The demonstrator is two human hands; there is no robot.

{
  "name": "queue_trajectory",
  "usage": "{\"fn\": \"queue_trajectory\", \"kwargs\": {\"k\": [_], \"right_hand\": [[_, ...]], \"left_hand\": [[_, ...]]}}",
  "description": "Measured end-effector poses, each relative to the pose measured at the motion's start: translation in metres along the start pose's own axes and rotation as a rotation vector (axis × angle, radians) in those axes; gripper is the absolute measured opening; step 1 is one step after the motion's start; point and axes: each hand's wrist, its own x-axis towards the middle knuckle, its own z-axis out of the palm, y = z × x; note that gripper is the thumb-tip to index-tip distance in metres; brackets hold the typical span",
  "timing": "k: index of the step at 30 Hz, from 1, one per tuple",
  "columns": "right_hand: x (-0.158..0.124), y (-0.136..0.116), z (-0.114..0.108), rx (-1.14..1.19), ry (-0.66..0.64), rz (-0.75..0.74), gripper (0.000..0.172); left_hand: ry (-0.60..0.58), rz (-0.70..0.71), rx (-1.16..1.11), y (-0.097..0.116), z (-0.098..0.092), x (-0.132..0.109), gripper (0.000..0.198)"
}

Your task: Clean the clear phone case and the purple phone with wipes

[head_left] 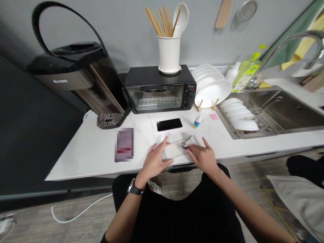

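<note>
My left hand (155, 158) rests on the near edge of the white counter (96, 152), its fingers curled round the left side of a clear plastic case or wrapper (174, 150). My right hand (204, 157) pinches the right end of the same clear piece, thumb and forefinger together. A black phone (169, 124) lies face up just beyond the hands. A small dropper bottle with a blue cap (197, 122) stands to the phone's right. A watch sits on my left wrist.
A black toaster oven (159, 90) with a white utensil holder (169, 54) on top stands at the back. A black water dispenser (83, 77) is to the left, a plate rack (211, 86) and sink (273, 111) to the right. A blurred booklet (124, 144) and pink sticky note (214, 116) lie on the counter.
</note>
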Motion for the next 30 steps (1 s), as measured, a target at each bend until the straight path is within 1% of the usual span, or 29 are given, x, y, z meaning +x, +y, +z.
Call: {"fn": "queue_trajectory", "kwargs": {"k": [1,3,5,6,7,9,12,14,15,16,18,20,21,22,23,24,27,29,30], "right_hand": [[0.004,-0.009,0.007,-0.004,0.002,-0.006,0.027],[0.011,-0.036,0.023,0.040,-0.025,-0.057,0.035],[0.014,-0.061,0.034,0.129,-0.094,-0.121,0.032],[0.013,-0.068,0.034,0.164,-0.120,-0.142,0.029],[0.011,-0.070,0.031,0.186,-0.137,-0.153,0.025],[0.003,-0.056,0.018,0.185,-0.135,-0.149,0.021],[-0.004,-0.016,-0.006,0.108,-0.083,-0.081,0.020],[0.000,-0.002,-0.011,0.039,-0.050,-0.009,0.023],[0.005,-0.002,-0.009,0.009,-0.038,0.016,0.025],[0.010,-0.008,-0.003,-0.008,-0.033,0.023,0.027],[0.018,-0.032,0.013,0.010,-0.043,-0.022,0.037],[0.020,-0.058,0.027,0.106,-0.102,-0.112,0.035],[0.018,-0.066,0.029,0.149,-0.126,-0.138,0.032],[0.014,-0.070,0.029,0.182,-0.143,-0.153,0.030],[0.009,-0.068,0.026,0.197,-0.146,-0.152,0.028],[0.004,-0.060,0.020,0.196,-0.139,-0.138,0.026],[-0.007,-0.024,-0.001,0.128,-0.097,-0.052,0.022],[-0.004,-0.007,-0.007,0.067,-0.073,0.010,0.022],[0.001,-0.006,-0.006,0.043,-0.063,0.031,0.022]], "left_hand": [[-0.005,0.001,0.004,0.000,0.000,0.000,0.108],[-0.019,0.000,0.011,-0.002,0.000,0.000,0.107],[-0.034,0.001,0.027,-0.004,0.000,-0.001,0.106],[-0.037,0.003,0.035,-0.005,0.000,-0.001,0.106],[-0.035,0.005,0.042,-0.005,0.000,-0.001,0.106],[-0.018,0.011,0.045,-0.005,0.001,-0.001,0.108],[0.002,0.016,0.029,-0.003,0.001,0.000,0.110],[0.003,0.016,0.021,-0.002,0.001,0.000,0.109],[0.003,0.016,0.016,-0.002,0.002,0.000,0.109],[0.004,0.017,0.012,-0.003,0.002,0.000,0.108],[0.007,0.022,0.006,-0.004,0.003,0.000,0.107],[-0.002,0.025,0.018,-0.006,0.003,0.000,0.108],[-0.006,0.020,0.031,-0.006,0.002,0.000,0.109],[-0.011,0.014,0.044,-0.005,0.002,0.000,0.110],[-0.010,0.011,0.054,-0.004,0.001,0.000,0.111],[-0.002,0.012,0.058,-0.003,0.000,0.000,0.112],[0.026,0.033,0.051,0.001,-0.001,0.000,0.111],[0.029,0.041,0.051,0.002,-0.001,0.000,0.109],[0.029,0.043,0.053,0.002,0.000,0.000,0.108]]}}
